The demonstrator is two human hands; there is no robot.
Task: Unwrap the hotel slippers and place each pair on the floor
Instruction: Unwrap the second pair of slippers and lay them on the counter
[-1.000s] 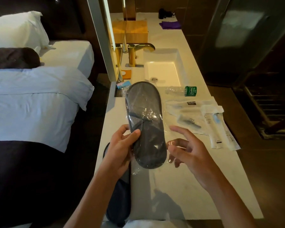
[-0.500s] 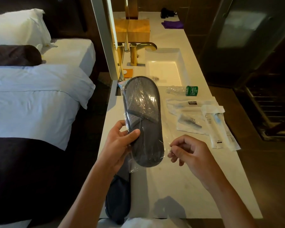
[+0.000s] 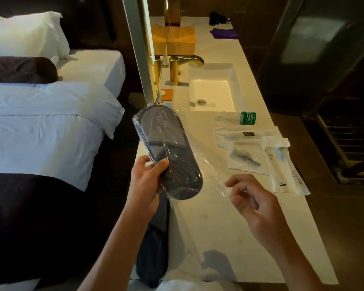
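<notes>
While the white counter [image 3: 229,238] lies beneath, your left hand [image 3: 145,185] grips the wrapped grey slippers [image 3: 166,152] by their near end above its left edge; your right hand [image 3: 254,204] pinches the clear plastic wrap [image 3: 206,164], stretched sideways from them.

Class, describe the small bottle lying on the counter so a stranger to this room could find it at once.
Start at the white sink basin sunk into the long pale counter. Just past its near edge, a small clear plastic bottle lies on its side. Its green label sets it apart from the flat white sachets nearby.
</notes>
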